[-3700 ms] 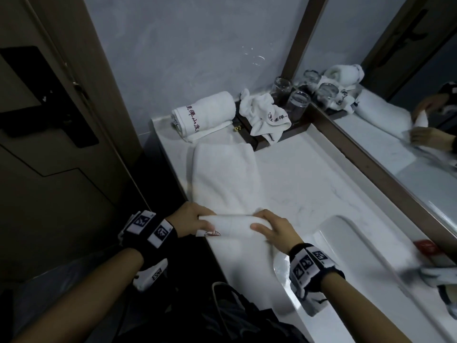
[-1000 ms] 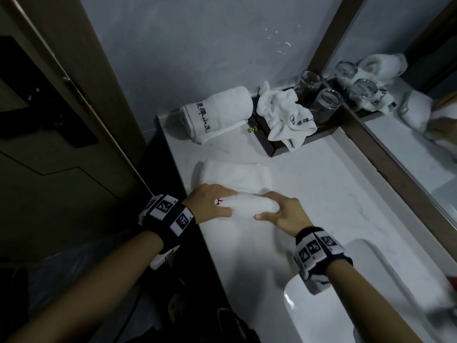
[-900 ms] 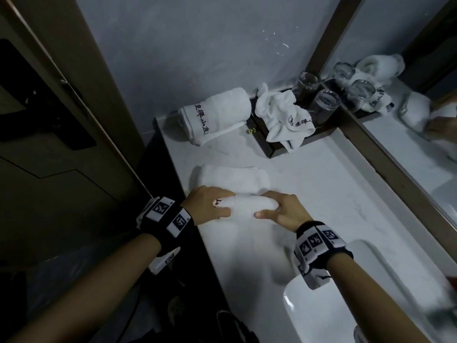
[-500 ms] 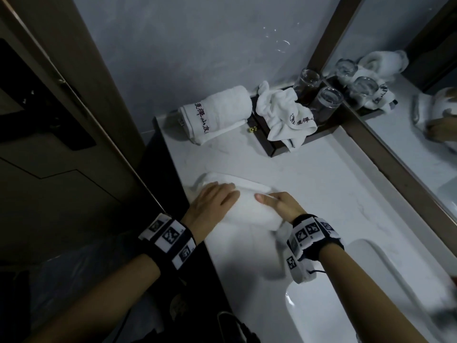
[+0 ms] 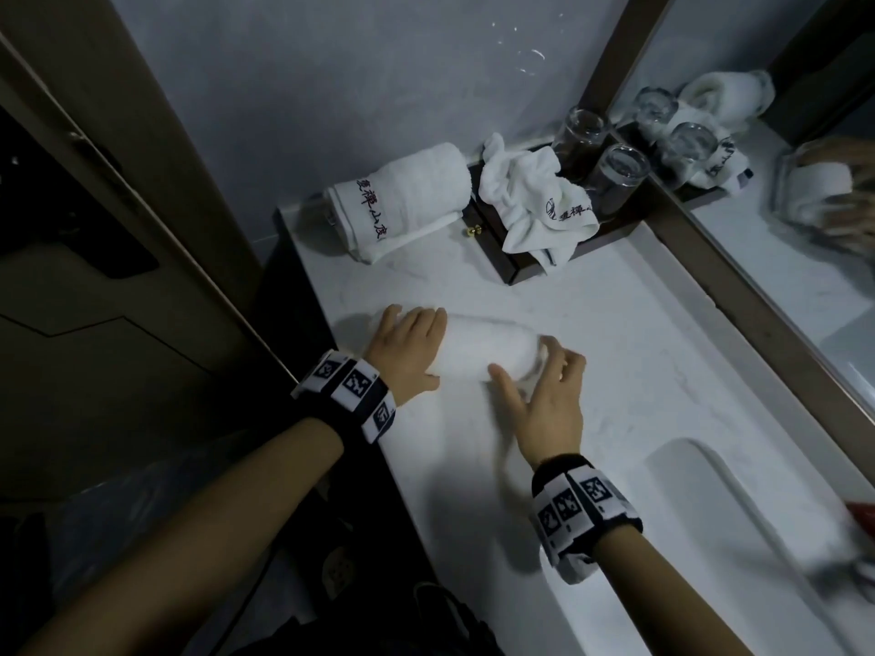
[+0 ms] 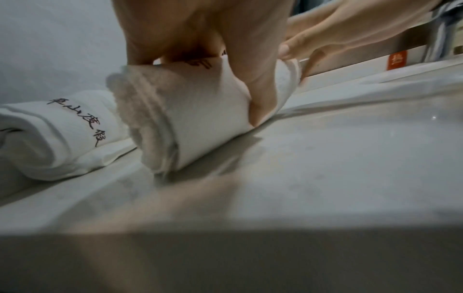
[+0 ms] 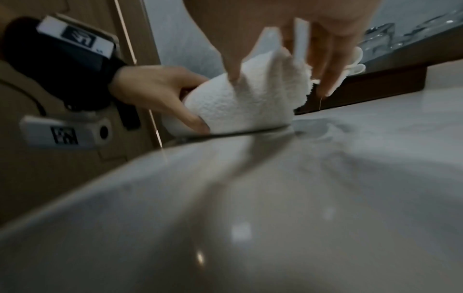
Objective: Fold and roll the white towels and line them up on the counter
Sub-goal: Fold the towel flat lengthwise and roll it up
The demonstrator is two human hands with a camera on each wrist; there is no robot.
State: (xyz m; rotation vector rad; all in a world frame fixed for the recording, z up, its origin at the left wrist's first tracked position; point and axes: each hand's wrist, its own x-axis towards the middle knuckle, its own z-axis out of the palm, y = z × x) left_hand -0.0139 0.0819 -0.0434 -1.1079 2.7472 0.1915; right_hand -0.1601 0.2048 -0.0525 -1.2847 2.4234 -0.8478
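Observation:
A white towel (image 5: 483,350) lies fully rolled on the marble counter (image 5: 639,352), crosswise in front of me. My left hand (image 5: 407,345) grips its left end, fingers over the top and thumb on the near side (image 6: 260,103). My right hand (image 5: 544,388) holds the right end, thumb on the near face and fingers against the end (image 7: 323,83). In the right wrist view the roll (image 7: 240,107) shows looser folds at that end. A finished roll with dark lettering (image 5: 402,196) lies at the counter's far left corner. A crumpled white towel (image 5: 535,205) sits on a dark wooden tray (image 5: 502,262).
Two drinking glasses (image 5: 620,177) stand on the tray by the mirror (image 5: 805,258) along the right. A sink basin (image 5: 710,537) is sunk into the near right of the counter. A dark door (image 5: 118,300) stands close on the left.
Both hands rolled the towel away from me. The flat tail that lay ahead of the roll is now wound in, and the roll sits farther back on the counter.

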